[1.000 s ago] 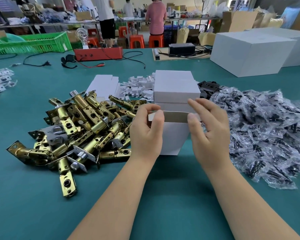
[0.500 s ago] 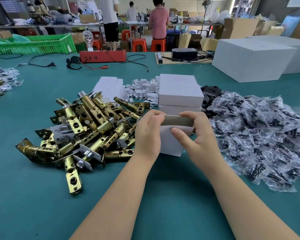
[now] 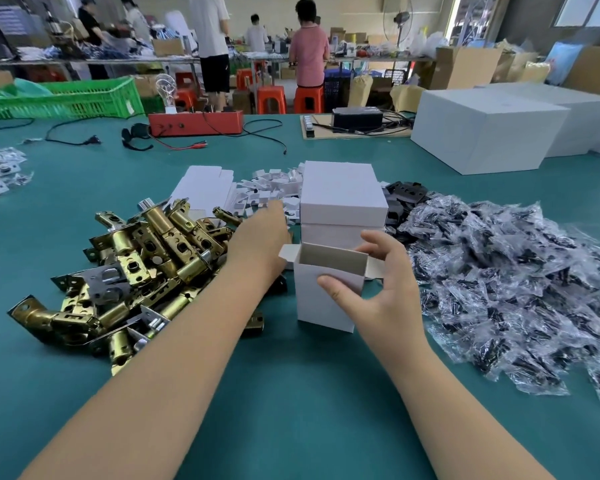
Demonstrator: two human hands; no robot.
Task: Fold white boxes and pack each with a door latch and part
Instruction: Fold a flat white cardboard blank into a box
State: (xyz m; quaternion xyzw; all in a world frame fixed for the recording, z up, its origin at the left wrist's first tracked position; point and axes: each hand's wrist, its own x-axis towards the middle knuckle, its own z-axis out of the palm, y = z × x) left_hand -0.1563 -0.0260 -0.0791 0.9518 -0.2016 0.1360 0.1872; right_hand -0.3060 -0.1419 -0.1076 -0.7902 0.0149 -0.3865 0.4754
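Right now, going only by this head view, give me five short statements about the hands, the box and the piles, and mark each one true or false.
1. The small white box stands upright with its top open. True.
2. The right hand holds that box, thumb on its front face. True.
3. The left hand also grips the box. False: it reaches past the box, over the brass latches.
4. The bagged parts lie left of the box. False: they lie to its right; the latches lie to its left.
5. A latch already sits inside the box. False: the visible inside shows only bare cardboard wall; the bottom is hidden.
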